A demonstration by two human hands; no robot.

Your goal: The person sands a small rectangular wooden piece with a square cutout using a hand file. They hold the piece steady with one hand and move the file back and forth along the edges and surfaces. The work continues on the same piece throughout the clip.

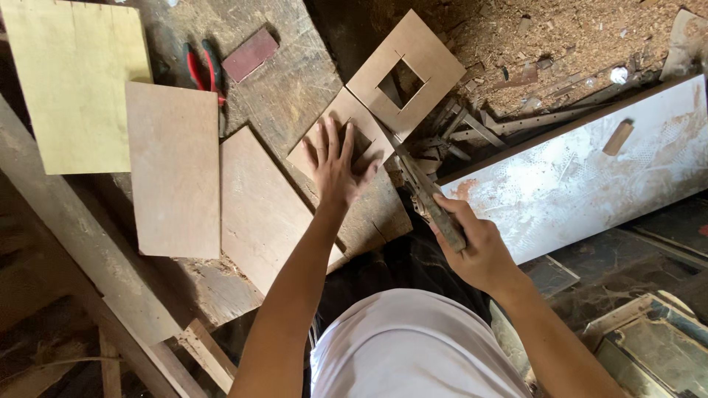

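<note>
Closest to me, my right hand [472, 243] is wrapped in a full fist around the handle of a worn hand saw [428, 193], whose blade runs up and to the left toward the work. Just beyond it, my left hand [335, 166] lies flat and wide open, fingers spread, pressing down on a brown square board [324, 147] that rests at the edge of the scarred wooden surface [287, 81]; the hand grips nothing, it only pins the piece. The saw blade meets this board at its right side, beside my fingertips. Touching the board's upper corner is a second brown square frame [428, 55] with a square hole cut through its middle, hanging out past the surface edge. To the left of my hand, two plain brown panels [173, 169] lie side by side, and farther left a pale yellow sheet [74, 81]. Behind those I see red-handled pliers [203, 70] and a small reddish block [251, 54]. At the far right, sawdust and scrap strips [560, 37] cover the floor above a long white plank [590, 177].
</note>
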